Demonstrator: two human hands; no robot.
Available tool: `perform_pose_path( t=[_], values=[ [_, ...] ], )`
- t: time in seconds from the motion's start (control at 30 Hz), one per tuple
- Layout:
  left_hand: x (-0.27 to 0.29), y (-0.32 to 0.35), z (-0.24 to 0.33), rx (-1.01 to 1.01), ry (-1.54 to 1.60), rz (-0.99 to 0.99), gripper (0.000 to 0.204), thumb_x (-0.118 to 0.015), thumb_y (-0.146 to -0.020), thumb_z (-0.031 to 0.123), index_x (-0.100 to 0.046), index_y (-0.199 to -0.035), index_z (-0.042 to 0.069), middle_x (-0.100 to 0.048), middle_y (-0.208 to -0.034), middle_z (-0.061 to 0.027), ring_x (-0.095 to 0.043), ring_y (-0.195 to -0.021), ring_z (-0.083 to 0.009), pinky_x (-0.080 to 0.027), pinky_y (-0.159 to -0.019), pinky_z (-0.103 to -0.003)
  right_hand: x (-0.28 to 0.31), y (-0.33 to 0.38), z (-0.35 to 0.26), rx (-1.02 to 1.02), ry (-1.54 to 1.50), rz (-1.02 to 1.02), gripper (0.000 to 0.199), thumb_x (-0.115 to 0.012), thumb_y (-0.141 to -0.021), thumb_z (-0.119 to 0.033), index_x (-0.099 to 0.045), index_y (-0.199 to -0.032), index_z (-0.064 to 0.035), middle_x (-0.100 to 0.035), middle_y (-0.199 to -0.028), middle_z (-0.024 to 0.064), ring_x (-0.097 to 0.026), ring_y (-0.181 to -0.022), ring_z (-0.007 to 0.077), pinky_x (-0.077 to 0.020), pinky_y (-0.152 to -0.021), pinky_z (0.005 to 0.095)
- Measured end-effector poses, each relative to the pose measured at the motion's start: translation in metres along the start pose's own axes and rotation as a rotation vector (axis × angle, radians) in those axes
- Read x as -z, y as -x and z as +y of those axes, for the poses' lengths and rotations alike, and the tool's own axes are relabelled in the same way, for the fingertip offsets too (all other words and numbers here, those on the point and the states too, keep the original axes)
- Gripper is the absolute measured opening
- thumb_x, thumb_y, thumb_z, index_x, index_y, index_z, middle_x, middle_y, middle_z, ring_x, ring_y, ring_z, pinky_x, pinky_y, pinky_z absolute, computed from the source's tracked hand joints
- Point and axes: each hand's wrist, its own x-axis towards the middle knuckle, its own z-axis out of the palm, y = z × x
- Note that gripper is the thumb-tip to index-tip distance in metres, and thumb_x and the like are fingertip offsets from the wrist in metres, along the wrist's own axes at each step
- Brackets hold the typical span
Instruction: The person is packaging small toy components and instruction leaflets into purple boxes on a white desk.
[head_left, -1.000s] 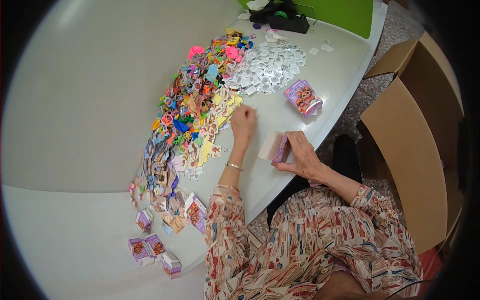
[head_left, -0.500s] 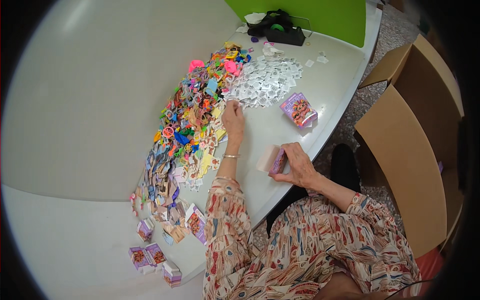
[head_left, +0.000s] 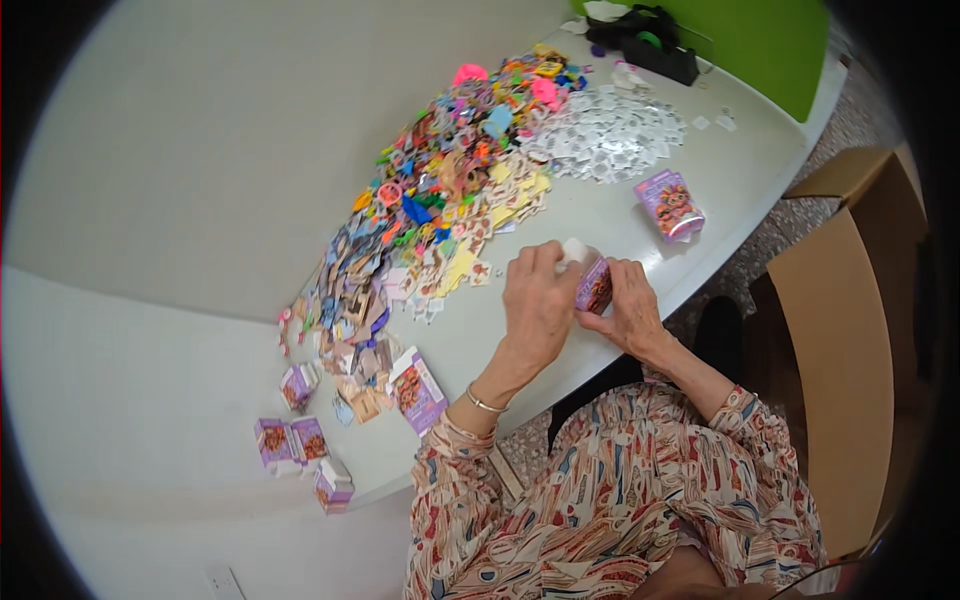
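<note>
Your right hand (head_left: 632, 308) grasps a purple box (head_left: 595, 287); your left hand (head_left: 538, 305) is at its white flap (head_left: 575, 250), grip impossible to tell.

Box (head_left: 597, 288) in my right hand (head_left: 630, 308), left hand (head_left: 538, 300) just left of it, at counter (head_left: 575, 212) edge. Trinket pile (head_left: 430, 190) farther left, slip pile (head_left: 615, 135) behind, dispenser (head_left: 660, 62) behind that. Pack (head_left: 671, 205) right of slips. Carton (head_left: 835, 320) right of counter.

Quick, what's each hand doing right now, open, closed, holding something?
Left hand: fingers curled, next to the small purple printed cardboard box; whether it holds anything cannot be told.
Right hand: closed, holding that box.
</note>
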Motion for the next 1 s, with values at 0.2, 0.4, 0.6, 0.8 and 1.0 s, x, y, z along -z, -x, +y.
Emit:
perform_pose_path(
  t=[0.2,0.4,0.6,0.8,1.0],
  values=[
    [0.008,0.01,-0.02,0.136,0.39,0.074,0.021,-0.063,-0.079,-0.001,-0.068,-0.1,0.004,-0.059,-0.104,-0.0104,-0.057,-0.094,-0.0241,-0.046,-0.081,-0.034,-0.019,-0.005,-0.002,0.007,-0.015,-0.045,0.073,-0.082,-0.062,-0.03,-0.046,-0.116,0.0047,-0.052,-0.099,0.0185,-0.049,-0.092,0.0343,-0.0429,-0.082,0.043],
    [0.008,0.067,-0.155,0.749,0.714,0.259,0.017,-0.064,-0.089,0.013,-0.07,-0.099,0.001,-0.066,-0.082,0.0016,-0.057,-0.072,-0.0073,-0.045,-0.067,-0.021,-0.016,-0.002,0.011,-0.039,0.027,-0.054,0.075,-0.081,-0.064,-0.034,-0.047,-0.118,0.0054,-0.053,-0.097,0.0164,-0.049,-0.092,0.0329,-0.0418,-0.083,0.0416],
    [0.039,0.195,-0.303,0.874,-0.575,0.197,0.028,-0.067,-0.081,0.027,-0.067,-0.086,-0.001,-0.067,-0.085,-0.0216,-0.064,-0.078,-0.038,-0.051,-0.074,-0.043,-0.023,-0.005,-0.001,0.01,0.052,-0.048,0.073,-0.08,-0.065,-0.033,-0.046,-0.117,0.0052,-0.052,-0.096,0.0156,-0.049,-0.091,0.0322,-0.0434,-0.081,0.042],
    [0.02,0.208,-0.325,0.761,-0.469,0.058,0.028,-0.06,-0.086,0.028,-0.062,-0.083,0.0,-0.065,-0.078,-0.0241,-0.063,-0.072,-0.0424,-0.05,-0.067,-0.048,-0.018,-0.001,0.003,0.015,0.068,-0.033,0.073,-0.08,-0.064,-0.033,-0.046,-0.116,0.0047,-0.052,-0.095,0.0169,-0.049,-0.09,0.0324,-0.0433,-0.081,0.0408],
    [0.032,0.192,-0.287,0.796,-0.781,0.043,0.021,-0.053,-0.088,0.019,-0.065,-0.082,0.003,-0.065,-0.079,-0.0219,-0.063,-0.067,-0.038,-0.049,-0.059,-0.046,-0.02,-0.003,0.0,0.086,0.041,0.032,0.072,-0.082,-0.062,-0.032,-0.047,-0.114,0.0035,-0.052,-0.096,0.0176,-0.049,-0.09,0.0332,-0.0426,-0.081,0.0417]
  ],
)
